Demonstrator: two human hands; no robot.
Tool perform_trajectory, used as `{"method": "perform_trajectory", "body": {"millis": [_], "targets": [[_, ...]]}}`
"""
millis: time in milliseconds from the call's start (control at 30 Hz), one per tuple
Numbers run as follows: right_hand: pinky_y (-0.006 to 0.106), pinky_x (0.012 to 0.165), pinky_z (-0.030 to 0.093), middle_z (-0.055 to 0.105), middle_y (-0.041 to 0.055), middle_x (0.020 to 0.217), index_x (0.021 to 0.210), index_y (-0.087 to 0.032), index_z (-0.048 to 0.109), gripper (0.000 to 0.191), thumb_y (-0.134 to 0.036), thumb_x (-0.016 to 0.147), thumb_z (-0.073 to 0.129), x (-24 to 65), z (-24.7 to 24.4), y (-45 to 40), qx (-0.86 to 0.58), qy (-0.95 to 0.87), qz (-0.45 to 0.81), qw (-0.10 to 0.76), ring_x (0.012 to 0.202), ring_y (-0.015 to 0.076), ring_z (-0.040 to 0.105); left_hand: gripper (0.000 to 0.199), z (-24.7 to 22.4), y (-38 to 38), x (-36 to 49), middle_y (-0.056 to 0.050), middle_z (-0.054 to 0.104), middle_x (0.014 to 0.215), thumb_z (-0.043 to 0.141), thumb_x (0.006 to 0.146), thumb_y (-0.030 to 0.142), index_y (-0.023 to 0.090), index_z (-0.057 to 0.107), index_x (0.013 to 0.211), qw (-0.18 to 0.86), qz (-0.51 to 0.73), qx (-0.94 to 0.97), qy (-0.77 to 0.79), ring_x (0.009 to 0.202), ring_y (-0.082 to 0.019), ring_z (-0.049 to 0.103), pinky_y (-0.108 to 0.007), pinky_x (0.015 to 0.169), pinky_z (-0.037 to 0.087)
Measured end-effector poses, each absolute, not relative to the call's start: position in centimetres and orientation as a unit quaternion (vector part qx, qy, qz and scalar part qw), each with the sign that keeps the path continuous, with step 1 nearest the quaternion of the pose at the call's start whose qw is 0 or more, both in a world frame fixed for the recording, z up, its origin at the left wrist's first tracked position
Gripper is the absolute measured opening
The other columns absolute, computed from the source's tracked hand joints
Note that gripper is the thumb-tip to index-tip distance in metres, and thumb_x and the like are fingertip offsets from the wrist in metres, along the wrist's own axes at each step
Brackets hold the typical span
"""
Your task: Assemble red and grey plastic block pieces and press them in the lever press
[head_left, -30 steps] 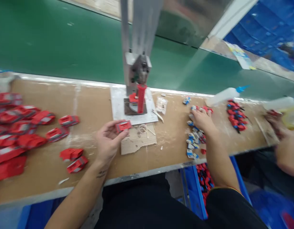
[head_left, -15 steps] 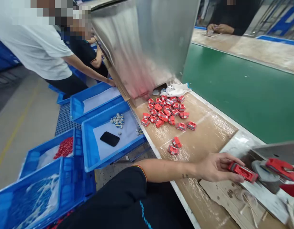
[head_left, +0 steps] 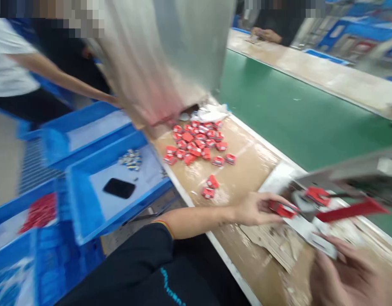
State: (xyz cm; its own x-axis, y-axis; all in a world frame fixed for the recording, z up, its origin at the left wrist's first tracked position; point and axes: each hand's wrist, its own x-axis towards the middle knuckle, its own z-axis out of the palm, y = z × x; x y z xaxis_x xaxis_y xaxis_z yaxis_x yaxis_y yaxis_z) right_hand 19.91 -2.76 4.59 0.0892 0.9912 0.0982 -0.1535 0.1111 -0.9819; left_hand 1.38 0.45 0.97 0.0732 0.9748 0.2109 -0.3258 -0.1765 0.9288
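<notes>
My left hand (head_left: 255, 209) is closed round a red part (head_left: 284, 209) with a dark rim, beside a grey metal fixture (head_left: 303, 204). On the fixture sits another red piece (head_left: 317, 196), with a long red bar (head_left: 351, 211) to its right. My right hand (head_left: 348, 270), blurred at the lower right, holds a pale grey oval part (head_left: 322, 245) at its fingertips. Two red parts (head_left: 210, 187) lie apart on the brown work surface (head_left: 243, 176). Behind them is a pile of several red parts (head_left: 194, 142).
A tall metal sheet (head_left: 170, 55) stands behind the pile, near a white cloth (head_left: 211, 113). Blue bins (head_left: 75, 204) are on the left, one holding a black phone (head_left: 119, 188). A green belt (head_left: 278, 106) runs behind. A co-worker's arm (head_left: 68, 80) reaches into a bin.
The view has swung right, so everything sits further left. My right hand has come into view with the grey part. My left hand still holds the red part.
</notes>
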Motion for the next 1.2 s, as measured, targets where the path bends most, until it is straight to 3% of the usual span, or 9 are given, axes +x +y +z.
{"method": "perform_trajectory", "body": {"millis": [100, 300, 433, 533, 667, 767, 933, 1067, 1200], "targets": [[0.054, 0.081, 0.063, 0.077, 0.0042, 0.094, 0.096, -0.041, 0.078, 0.029, -0.039, 0.071, 0.094, 19.4, 3.7, -1.6, -0.491, -0.53, 0.356, 0.592, 0.089, 0.0304, 0.073, 0.038, 0.6, 0.6, 0.6, -0.018, 0.08, 0.123, 0.079, 0.089, 0.013, 0.012, 0.072, 0.126, 0.564, 0.586, 0.495, 0.306, 0.109, -0.029, 0.081, -0.037, 0.099, 0.068], [0.034, 0.071, 0.063, 0.076, 0.006, 0.094, 0.097, -0.029, 0.078, 0.021, -0.043, 0.083, 0.086, 18.5, 2.8, -1.0, -0.459, -0.582, 0.316, 0.592, 0.09, 0.0218, 0.074, 0.038, -0.6, 0.8, 0.5, -0.017, 0.08, 0.123, 0.078, 0.092, 0.027, 0.016, 0.072, 0.128, 0.523, 0.59, 0.534, 0.306, 0.108, -0.027, 0.082, -0.035, 0.096, 0.069], [0.028, 0.064, 0.062, 0.073, 0.0059, 0.098, 0.099, -0.027, 0.078, 0.024, -0.042, 0.083, 0.086, 17.6, 2.6, -1.6, -0.46, -0.556, 0.365, 0.588, 0.084, 0.0182, 0.072, 0.038, -0.8, 0.5, 0.4, -0.016, 0.08, 0.126, 0.078, 0.094, 0.03, 0.017, 0.071, 0.129, 0.461, 0.597, 0.573, 0.321, 0.109, -0.025, 0.081, -0.033, 0.095, 0.07], [0.025, 0.061, 0.062, 0.071, 0.0046, 0.099, 0.098, -0.026, 0.077, 0.025, -0.041, 0.082, 0.089, 17.2, 2.4, -1.8, -0.457, -0.532, 0.403, 0.588, 0.08, 0.0153, 0.071, 0.033, -1.0, 0.6, 0.4, -0.014, 0.079, 0.129, 0.074, 0.095, 0.021, 0.02, 0.072, 0.129, 0.377, 0.622, 0.614, 0.305, 0.116, -0.023, 0.079, -0.03, 0.094, 0.069], [0.026, 0.062, 0.066, 0.07, 0.0036, 0.098, 0.097, -0.026, 0.075, 0.027, -0.042, 0.081, 0.089, 17.0, 2.6, -1.8, -0.463, -0.519, 0.431, 0.575, 0.078, 0.0149, 0.073, 0.044, -0.7, 0.6, 0.2, -0.013, 0.076, 0.135, 0.068, 0.094, 0.01, 0.023, 0.069, 0.136, 0.288, 0.614, 0.678, 0.283, 0.126, -0.024, 0.074, -0.035, 0.105, 0.066], [0.028, 0.064, 0.068, 0.07, 0.0024, 0.096, 0.096, -0.025, 0.073, 0.028, -0.043, 0.082, 0.088, 17.0, 2.9, -1.8, -0.469, -0.513, 0.446, 0.563, 0.076, 0.0149, 0.072, 0.048, -0.1, 0.5, -0.1, -0.016, 0.073, 0.139, 0.072, 0.091, 0.013, 0.021, 0.066, 0.138, 0.239, 0.596, 0.713, 0.281, 0.128, -0.026, 0.073, -0.037, 0.106, 0.065], [0.024, 0.061, 0.066, 0.069, 0.0005, 0.089, 0.089, -0.024, 0.072, 0.031, -0.048, 0.079, 0.09, 16.7, 3.2, -1.7, -0.451, -0.513, 0.46, 0.567, 0.073, 0.0133, 0.072, 0.05, 0.5, 0.3, -0.4, -0.018, 0.074, 0.136, 0.085, 0.088, 0.029, 0.02, 0.066, 0.133, 0.193, 0.6, 0.725, 0.276, 0.121, -0.028, 0.077, -0.039, 0.098, 0.069], [0.023, 0.059, 0.065, 0.07, -0.0018, 0.081, 0.085, -0.024, 0.072, 0.033, -0.045, 0.073, 0.095, 16.4, 3.5, -2.0, -0.434, -0.475, 0.517, 0.565, 0.067, 0.0124, 0.074, 0.037, 0.7, 0.0, -0.7, -0.016, 0.077, 0.132, 0.083, 0.091, 0.024, 0.02, 0.068, 0.125, 0.183, 0.594, 0.729, 0.288, 0.116, -0.027, 0.079, -0.036, 0.095, 0.07], [0.026, 0.059, 0.064, 0.074, -0.0011, 0.077, 0.083, -0.024, 0.069, 0.044, -0.048, 0.063, 0.1, 16.3, 3.8, -2.1, -0.445, -0.421, 0.589, 0.526, 0.066, 0.0157, 0.076, 0.042, -0.1, -0.5, -1.2, -0.012, 0.076, 0.134, 0.085, 0.088, 0.021, 0.023, 0.068, 0.127, 0.194, 0.584, 0.728, 0.303, 0.115, -0.028, 0.079, -0.038, 0.094, 0.071]]}}
